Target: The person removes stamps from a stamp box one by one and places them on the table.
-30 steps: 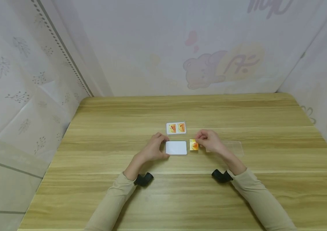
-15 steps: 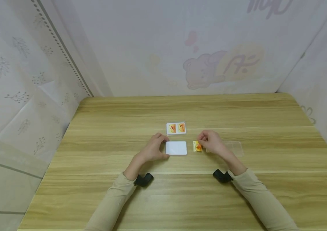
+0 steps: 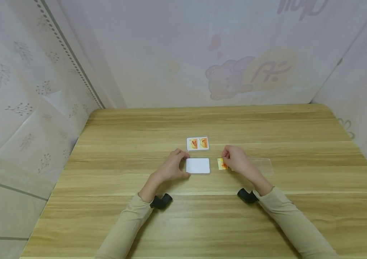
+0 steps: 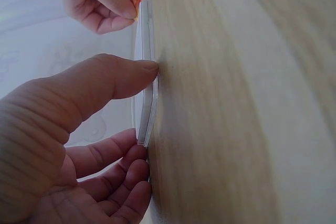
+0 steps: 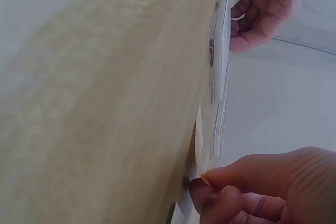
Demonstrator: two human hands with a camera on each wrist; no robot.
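the right hand (image 3: 236,159), pinching a yellow slip (image 3: 220,164), partly hides a clear sheet (image 3: 264,166).

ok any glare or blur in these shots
Head: faint sheen on the wooden table, print on the yellow-orange paper too small to read; left wrist: hazy, table soft toward the right; right wrist: washed out, table blurred at left.

Small printed paper (image 3: 220,164) is showing yellow with orange-red print. Near card case (image 3: 197,166) is showing plain white; far card case (image 3: 198,143) is displaying two orange-and-yellow pictures (image 3: 204,143) on white. Tabletop (image 3: 199,223) is carrying yellow-brown wood grain. Sleeves (image 3: 126,223) are showing plain beige; wrist mounts (image 3: 162,201), black. Back curtain (image 3: 157,46) is bearing a pinkish-lilac bear (image 3: 225,81) and a pale yellow patch (image 3: 288,57); left curtain (image 3: 5,104) is bearing grey sprigs (image 3: 1,74) on white.
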